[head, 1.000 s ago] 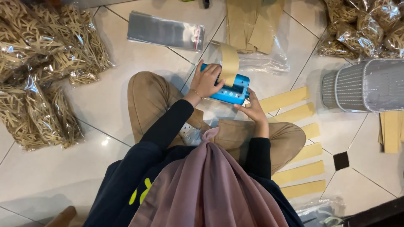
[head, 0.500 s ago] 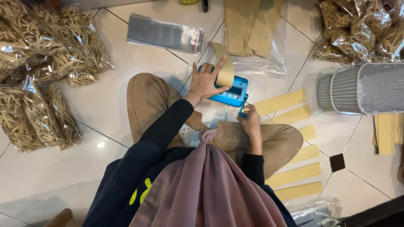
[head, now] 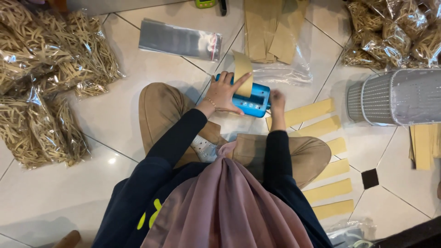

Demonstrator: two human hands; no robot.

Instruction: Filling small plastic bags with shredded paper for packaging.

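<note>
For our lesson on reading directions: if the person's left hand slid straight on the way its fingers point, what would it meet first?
The left hand points up-right, already touching the tan paper strip on the blue device; next, probably the clear bag of strips.

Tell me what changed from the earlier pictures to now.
The left hand shifted on the tan paper strip, which now stands taller out of the blue device, fingers spread along it. The right hand moved from under the device's corner up to its right end. The device stayed in front of the knees; the row of strips on the floor is unchanged.
</note>
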